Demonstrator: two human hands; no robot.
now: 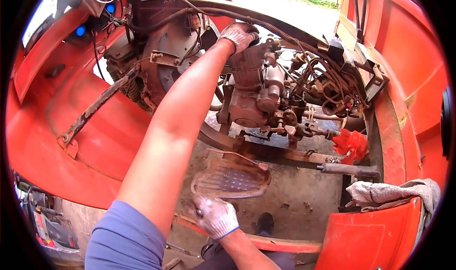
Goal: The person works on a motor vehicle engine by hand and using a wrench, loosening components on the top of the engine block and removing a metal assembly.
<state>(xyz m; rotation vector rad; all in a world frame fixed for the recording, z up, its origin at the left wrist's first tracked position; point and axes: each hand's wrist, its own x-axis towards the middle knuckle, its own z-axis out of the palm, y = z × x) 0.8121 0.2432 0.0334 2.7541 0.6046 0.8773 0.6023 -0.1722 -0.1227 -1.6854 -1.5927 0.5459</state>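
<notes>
My left hand, in a whitish knit glove, reaches far forward to the top of a dirty brown engine. Its fingers curl over the engine's upper end, and the fingertips are partly hidden. Lower down, my right hand, gloved alike, is closed beside a ribbed footrest plate. A small dark round end shows at its fingers; what it belongs to I cannot make out. The engine sits within a dark metal frame, with a bundle of wires and hoses to its right.
A red body panel curves along the left, and another red panel rises at right. A grey rag drapes over a red box-like panel. Red cloth hangs near a metal tube. A corrugated hose arches behind the engine.
</notes>
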